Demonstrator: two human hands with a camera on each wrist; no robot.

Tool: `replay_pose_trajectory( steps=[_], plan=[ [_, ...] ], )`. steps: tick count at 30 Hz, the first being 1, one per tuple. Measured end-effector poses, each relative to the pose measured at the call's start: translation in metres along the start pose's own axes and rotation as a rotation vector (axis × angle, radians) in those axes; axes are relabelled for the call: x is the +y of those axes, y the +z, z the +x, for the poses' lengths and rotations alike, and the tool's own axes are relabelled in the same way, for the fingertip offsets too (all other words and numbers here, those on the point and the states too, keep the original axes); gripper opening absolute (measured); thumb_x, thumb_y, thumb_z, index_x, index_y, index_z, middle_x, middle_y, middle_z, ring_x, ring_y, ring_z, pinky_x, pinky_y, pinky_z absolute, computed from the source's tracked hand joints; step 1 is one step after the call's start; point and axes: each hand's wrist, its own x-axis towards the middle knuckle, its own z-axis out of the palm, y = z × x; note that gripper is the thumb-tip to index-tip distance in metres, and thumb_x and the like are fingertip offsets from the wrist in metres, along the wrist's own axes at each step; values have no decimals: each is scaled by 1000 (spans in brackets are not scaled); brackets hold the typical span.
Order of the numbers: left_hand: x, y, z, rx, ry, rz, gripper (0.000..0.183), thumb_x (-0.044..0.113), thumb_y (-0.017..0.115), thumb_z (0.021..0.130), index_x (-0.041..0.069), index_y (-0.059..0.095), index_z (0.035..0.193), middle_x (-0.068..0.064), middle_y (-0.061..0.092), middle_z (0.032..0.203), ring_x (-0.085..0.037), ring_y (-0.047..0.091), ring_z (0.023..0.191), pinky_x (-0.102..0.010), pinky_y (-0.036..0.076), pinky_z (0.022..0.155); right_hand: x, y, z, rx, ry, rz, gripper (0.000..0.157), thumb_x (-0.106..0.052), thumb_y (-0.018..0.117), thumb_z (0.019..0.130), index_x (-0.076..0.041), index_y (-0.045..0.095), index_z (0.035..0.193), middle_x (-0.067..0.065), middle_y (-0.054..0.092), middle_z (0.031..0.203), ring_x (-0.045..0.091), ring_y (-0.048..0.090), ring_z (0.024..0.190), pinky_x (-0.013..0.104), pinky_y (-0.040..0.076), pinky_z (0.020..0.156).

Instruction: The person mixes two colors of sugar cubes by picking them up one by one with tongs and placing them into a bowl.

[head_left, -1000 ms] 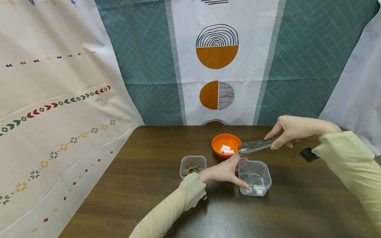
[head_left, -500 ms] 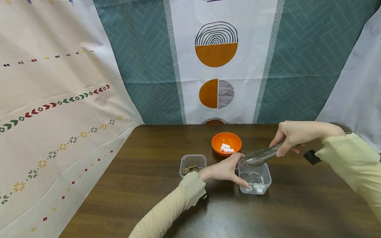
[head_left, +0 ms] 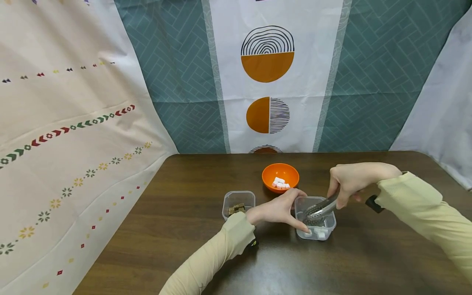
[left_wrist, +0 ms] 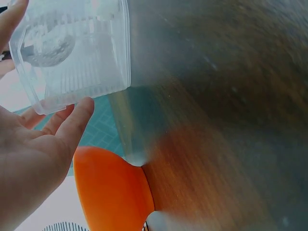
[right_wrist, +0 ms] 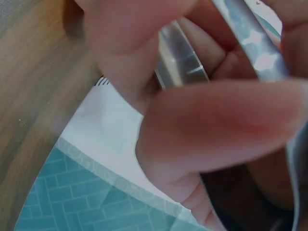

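Observation:
My left hand (head_left: 278, 211) holds a clear plastic container (head_left: 333, 224) from its left side, thumb at the front and fingers along the back wall. White pieces (head_left: 321, 234) lie at the container's front. With my right hand (head_left: 350, 183) I grip metal tongs (head_left: 321, 210), their perforated heads lowered inside the container. Through the wall, the left wrist view shows one rounded tong head (left_wrist: 54, 52). Close up in the right wrist view, fingers and thumb (right_wrist: 226, 127) wrap the tongs' metal arms (right_wrist: 185, 57). I cannot tell whether the heads hold anything.
Behind the left hand stands an orange bowl (head_left: 270, 173) with several pale pink-white marshmallow-like pieces (head_left: 281, 183). A second clear container (head_left: 239, 196) with brown chunks (head_left: 236, 209) is on the left, beside the left wrist. The wooden table (head_left: 177, 229) ends at a patterned curtain.
The tongs in my right hand have moved from beside the orange bowl, down and forward-facing left, into the clear container. My left hand keeps its hold on the container.

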Motion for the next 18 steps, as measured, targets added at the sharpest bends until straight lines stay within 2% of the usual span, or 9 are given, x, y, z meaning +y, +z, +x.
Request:
replay_pose_trajectory(
  steps=[5, 10, 15, 18],
  plan=[
    [0, 0, 0, -26, -5, -36, 79, 29, 80, 69, 5, 33, 128, 1, 37, 117, -8, 40, 98, -16, 36, 80, -2, 4, 5, -26, 25, 4, 22, -8, 76, 66, -20, 74, 84, -2, 61, 59, 7, 39, 34, 18, 33, 36],
    [0, 0, -1, -35, 1, -55, 79, 28, 80, 69, 6, 32, 129, 1, 37, 118, -8, 41, 99, -17, 36, 80, -4, 6, 9, -44, -2, -9, 21, -9, 77, 67, -19, 74, 85, -4, 63, 66, 7, 40, 33, 20, 38, 38],
    [0, -1, -1, -24, 5, -58, 78, 26, 80, 69, 5, 33, 128, 0, 38, 117, -10, 42, 101, -16, 36, 80, -6, 8, 10, -38, -28, -17, 23, -4, 77, 65, -14, 75, 86, -4, 66, 79, 9, 44, 33, 30, 46, 43],
    [1, -1, -1, -22, 7, -60, 78, 25, 80, 69, 5, 33, 128, 0, 38, 117, -11, 42, 101, -16, 36, 80, -8, 10, 12, -36, -39, -31, 23, -2, 77, 64, -12, 74, 85, -5, 65, 74, 9, 45, 33, 32, 48, 46]
  ],
)
